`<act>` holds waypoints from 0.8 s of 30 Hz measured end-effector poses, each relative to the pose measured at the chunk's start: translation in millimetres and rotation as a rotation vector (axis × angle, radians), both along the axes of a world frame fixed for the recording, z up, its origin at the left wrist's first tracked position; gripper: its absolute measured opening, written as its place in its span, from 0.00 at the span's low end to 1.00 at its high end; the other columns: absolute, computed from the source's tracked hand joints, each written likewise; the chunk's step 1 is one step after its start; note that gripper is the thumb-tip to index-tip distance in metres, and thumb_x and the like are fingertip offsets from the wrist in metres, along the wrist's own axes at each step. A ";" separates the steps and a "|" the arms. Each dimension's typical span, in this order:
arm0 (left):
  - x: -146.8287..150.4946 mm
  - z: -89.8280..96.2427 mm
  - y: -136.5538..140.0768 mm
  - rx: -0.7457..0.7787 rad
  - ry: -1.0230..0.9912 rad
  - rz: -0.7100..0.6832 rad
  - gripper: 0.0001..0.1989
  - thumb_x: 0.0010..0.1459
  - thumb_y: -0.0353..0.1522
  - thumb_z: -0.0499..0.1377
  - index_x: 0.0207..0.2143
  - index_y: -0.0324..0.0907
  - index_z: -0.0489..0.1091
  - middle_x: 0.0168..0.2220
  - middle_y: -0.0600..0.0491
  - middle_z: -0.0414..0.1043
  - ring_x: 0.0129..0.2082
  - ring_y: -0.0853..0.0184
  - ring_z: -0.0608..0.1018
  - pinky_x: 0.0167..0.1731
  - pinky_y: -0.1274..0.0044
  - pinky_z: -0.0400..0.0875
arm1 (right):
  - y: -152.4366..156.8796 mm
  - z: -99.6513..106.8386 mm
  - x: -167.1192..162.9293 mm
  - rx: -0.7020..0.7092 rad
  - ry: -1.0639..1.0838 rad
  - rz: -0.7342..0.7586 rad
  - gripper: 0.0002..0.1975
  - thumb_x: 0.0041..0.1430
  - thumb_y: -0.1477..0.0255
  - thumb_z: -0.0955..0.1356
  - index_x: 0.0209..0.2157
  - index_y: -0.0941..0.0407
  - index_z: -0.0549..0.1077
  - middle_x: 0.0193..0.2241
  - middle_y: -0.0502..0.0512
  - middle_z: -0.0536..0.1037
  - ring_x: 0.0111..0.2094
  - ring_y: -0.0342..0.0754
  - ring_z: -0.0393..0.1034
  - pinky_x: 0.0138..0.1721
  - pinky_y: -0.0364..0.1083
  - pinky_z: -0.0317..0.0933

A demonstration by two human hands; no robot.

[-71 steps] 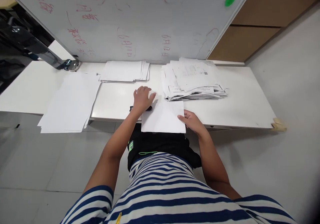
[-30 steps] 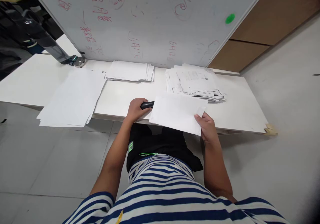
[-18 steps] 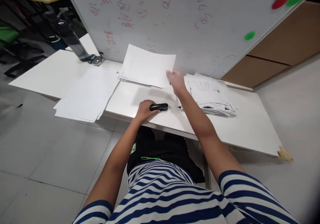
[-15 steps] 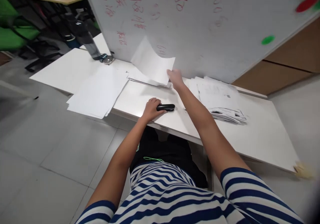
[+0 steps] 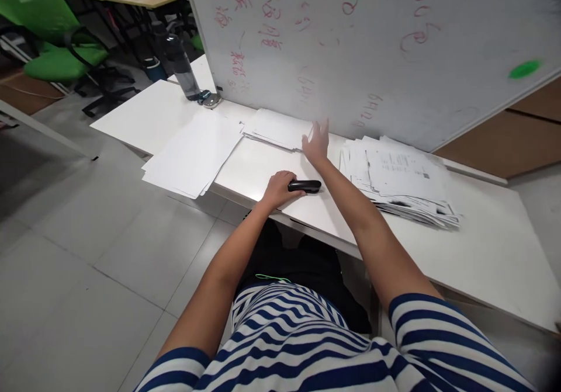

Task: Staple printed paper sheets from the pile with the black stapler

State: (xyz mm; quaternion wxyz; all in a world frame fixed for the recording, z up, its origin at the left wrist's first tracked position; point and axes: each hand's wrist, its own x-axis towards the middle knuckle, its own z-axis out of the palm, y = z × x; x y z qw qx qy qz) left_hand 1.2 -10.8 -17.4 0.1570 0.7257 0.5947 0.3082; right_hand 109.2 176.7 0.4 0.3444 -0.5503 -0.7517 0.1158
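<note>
3 paper stacks (image 5: 403, 170) on table (image 5: 486, 257), whiteboard (image 5: 337, 70) behind

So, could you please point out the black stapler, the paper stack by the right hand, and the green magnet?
Black stapler (image 5: 307, 186), head view: middle of its body.
Paper stack (image 5: 277, 127), head view: its top sheet.
Green magnet (image 5: 525, 69), head view: its front face.

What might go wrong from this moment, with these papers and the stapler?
The leftmost blank sheets overhang the front edge of the table; a bump might slide them down. The open right hand is at the smaller paper stack and might push it out of line. The left hand holds one end of the black stapler; a slip might drop it.
</note>
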 end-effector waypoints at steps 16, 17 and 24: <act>-8.0 -2.9 7.6 0.009 -0.086 0.032 0.23 0.52 0.46 0.67 0.46 0.44 0.73 0.49 0.46 0.77 0.53 0.51 0.76 0.54 0.62 0.69 | -123.2 5.4 242.7 -0.252 -0.354 -0.314 0.46 0.61 0.42 0.61 0.70 0.56 0.53 0.73 0.68 0.45 0.74 0.65 0.35 0.69 0.72 0.29; -8.2 -2.4 7.3 -0.002 -0.086 0.034 0.24 0.52 0.47 0.66 0.47 0.44 0.73 0.50 0.46 0.76 0.53 0.51 0.76 0.54 0.62 0.70 | -124.1 2.2 242.1 -0.229 -0.354 -0.311 0.46 0.60 0.41 0.61 0.70 0.56 0.54 0.73 0.67 0.45 0.74 0.65 0.35 0.68 0.72 0.28; -5.8 3.9 1.8 -0.052 -0.095 0.057 0.25 0.53 0.49 0.65 0.48 0.45 0.73 0.52 0.46 0.75 0.54 0.52 0.75 0.54 0.63 0.70 | -129.4 -19.9 236.7 0.018 -0.223 -0.340 0.32 0.66 0.49 0.60 0.62 0.54 0.68 0.70 0.62 0.59 0.72 0.62 0.47 0.69 0.71 0.31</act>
